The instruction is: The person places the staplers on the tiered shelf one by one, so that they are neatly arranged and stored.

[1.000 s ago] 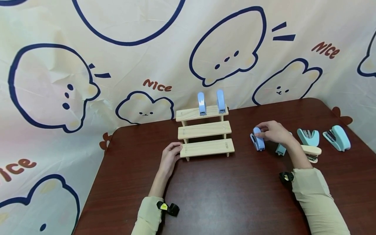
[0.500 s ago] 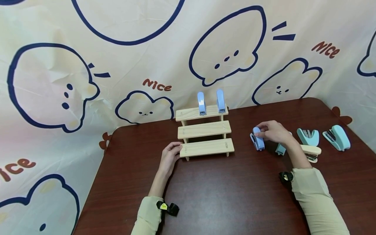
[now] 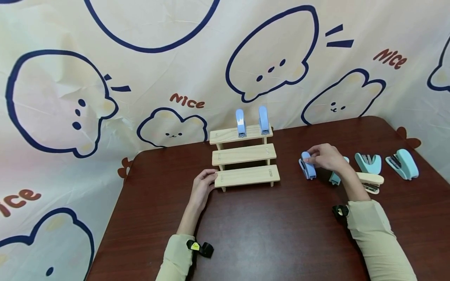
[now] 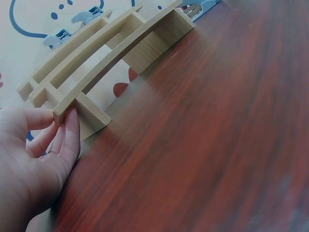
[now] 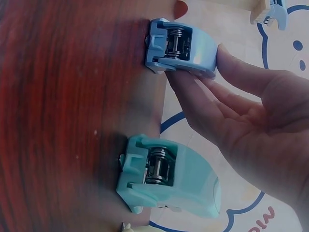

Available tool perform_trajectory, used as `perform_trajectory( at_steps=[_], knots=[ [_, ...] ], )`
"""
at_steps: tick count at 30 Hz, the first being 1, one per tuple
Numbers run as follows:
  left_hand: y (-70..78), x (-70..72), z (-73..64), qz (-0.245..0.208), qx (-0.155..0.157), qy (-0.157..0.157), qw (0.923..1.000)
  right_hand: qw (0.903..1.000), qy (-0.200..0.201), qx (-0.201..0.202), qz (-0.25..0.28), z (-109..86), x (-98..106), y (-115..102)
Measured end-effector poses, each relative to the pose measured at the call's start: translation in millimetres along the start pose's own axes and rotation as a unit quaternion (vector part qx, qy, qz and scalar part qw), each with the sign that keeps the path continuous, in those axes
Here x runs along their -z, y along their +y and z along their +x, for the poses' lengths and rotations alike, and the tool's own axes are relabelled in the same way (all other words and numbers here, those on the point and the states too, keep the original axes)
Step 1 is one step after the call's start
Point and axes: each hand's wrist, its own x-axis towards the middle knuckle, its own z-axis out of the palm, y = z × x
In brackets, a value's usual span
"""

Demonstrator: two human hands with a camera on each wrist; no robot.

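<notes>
My left hand [image 3: 203, 186] pinches the left end of the lowest step of a three-tier wooden stand [image 3: 246, 176], thumb above and fingers beneath in the left wrist view. Two blue staplers, one on the left [image 3: 240, 123] and one on the right [image 3: 264, 120], stand on the top tier. To the right of the stand, my right hand [image 3: 327, 157] holds another blue stapler [image 3: 308, 167] between thumb and fingers; it stands on the table. A teal stapler [image 5: 178, 179] is just beside it in the right wrist view, partly hidden by my arm in the head view.
Farther right on the dark wooden table [image 3: 253, 234] lie a mint stapler [image 3: 369, 164], a larger mint stapler [image 3: 404, 164] and a cream stapler [image 3: 370, 179] partly behind my right forearm. A printed cloth [image 3: 158, 78] hangs behind the table's far edge.
Both hands stay where they are, with the same grips on the stand and the blue stapler. The head view has shifted only very slightly.
</notes>
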Motion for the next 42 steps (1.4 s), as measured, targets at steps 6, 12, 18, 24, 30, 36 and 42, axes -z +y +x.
perform_trajectory(
  at_steps=[6, 12, 18, 24, 30, 36, 42],
  knots=[
    [0.0, 0.5, -0.7, 0.002, 0.0, 0.001, 1.0, 1.0, 0.005, 0.002, 0.002, 1.1, -1.1, 1.2],
    [0.4, 1.0, -0.4, -0.001, 0.0, 0.002, 1.0, 0.9999, 0.007, -0.002, 0.008, 0.8, -1.5, 0.3],
    [1.4, 1.0, -0.2, -0.002, -0.001, 0.003, 1.0, 0.9998, 0.007, -0.011, 0.012, 2.4, -1.7, 0.1],
    [1.4, 2.0, 0.4, -0.002, -0.003, 0.007, 1.0, 0.9998, 0.006, -0.016, 0.012, 5.7, -3.2, 0.1],
    [0.4, 1.7, 0.9, -0.001, -0.003, 0.006, 1.0, 0.9996, 0.005, -0.029, 0.004, 6.1, -3.8, -0.8],
    [-0.1, 0.5, 1.2, -0.007, -0.001, 0.005, 1.0, 0.9993, -0.002, -0.038, 0.003, 7.3, -3.1, -0.8],
    [0.7, -0.2, 0.4, -0.004, 0.003, 0.002, 1.0, 0.9986, -0.016, -0.05, 0.005, 8.3, -1.5, -1.4]
  ],
)
